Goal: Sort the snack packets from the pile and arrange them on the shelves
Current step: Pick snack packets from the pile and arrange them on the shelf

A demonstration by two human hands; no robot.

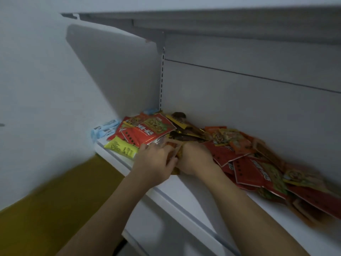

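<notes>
A pile of snack packets lies on the white shelf (186, 193). Red packets (147, 130) are stacked at the left with a yellow packet (120, 147) in front of them. Dark brown and gold packets (184, 132) lie in the middle. More red and orange packets (258, 172) spread to the right. My left hand (156, 161) and my right hand (195, 157) meet at the middle of the pile, and their fingers curl round a small gold-edged packet (176, 154) between them. The fingertips are partly hidden.
Light blue packets (105, 129) lie at the shelf's far left end by the white wall. An upper shelf (221, 21) overhangs the pile. A slotted upright (162, 80) runs down the back panel. A lower shelf edge (132, 239) shows beneath. Yellow-brown floor (55, 200) lies to the left.
</notes>
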